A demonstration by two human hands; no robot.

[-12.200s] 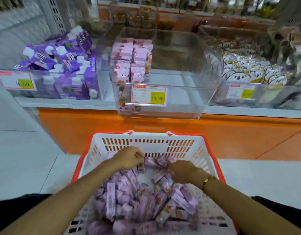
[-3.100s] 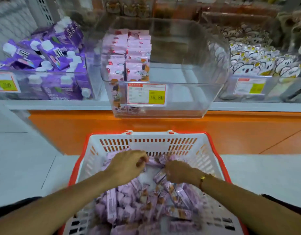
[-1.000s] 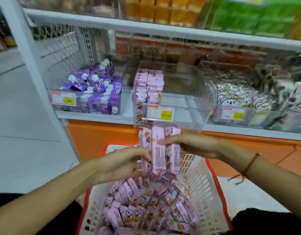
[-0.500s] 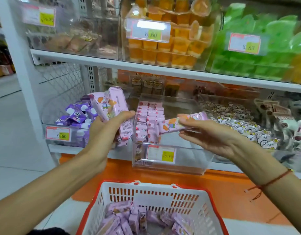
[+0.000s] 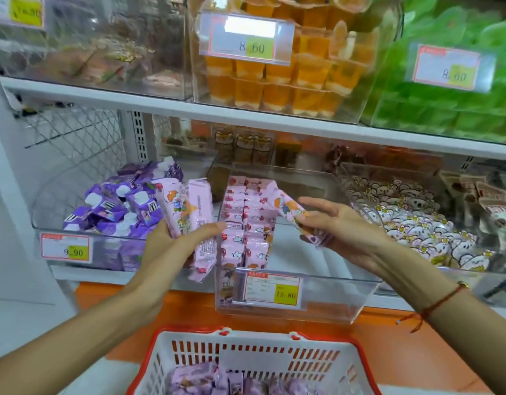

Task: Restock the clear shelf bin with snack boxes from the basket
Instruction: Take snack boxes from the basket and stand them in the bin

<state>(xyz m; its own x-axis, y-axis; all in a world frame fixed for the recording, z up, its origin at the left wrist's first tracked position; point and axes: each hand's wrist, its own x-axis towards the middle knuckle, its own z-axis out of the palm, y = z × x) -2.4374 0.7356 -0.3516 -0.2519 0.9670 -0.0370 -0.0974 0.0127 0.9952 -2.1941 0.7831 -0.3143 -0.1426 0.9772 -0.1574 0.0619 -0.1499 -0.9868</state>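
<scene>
The clear shelf bin [image 5: 326, 306] sits mid-shelf, with pink snack boxes [image 5: 247, 223] stacked in two columns along its left side. My left hand [image 5: 171, 246] grips a bundle of pink snack boxes [image 5: 189, 215] just left of the bin. My right hand [image 5: 340, 229] holds one pink snack box [image 5: 291, 212] tilted over the bin, its upper end beside the stacked columns. Below, the white basket with a red rim [image 5: 257, 357] holds more pink boxes [image 5: 206, 382].
A bin of purple cartons [image 5: 123, 206] stands to the left, a bin of white cartoon packets [image 5: 417, 226] to the right. The upper shelf [image 5: 246, 115] carries orange jelly cups [image 5: 297, 78] and green packs [image 5: 451, 109]. An orange base panel [image 5: 189, 315] runs below the shelf.
My right hand has moved the single box lower and leftward, toward the stacked columns in the bin. My left hand with its bundle has shifted closer to the bin. The view came nearer.
</scene>
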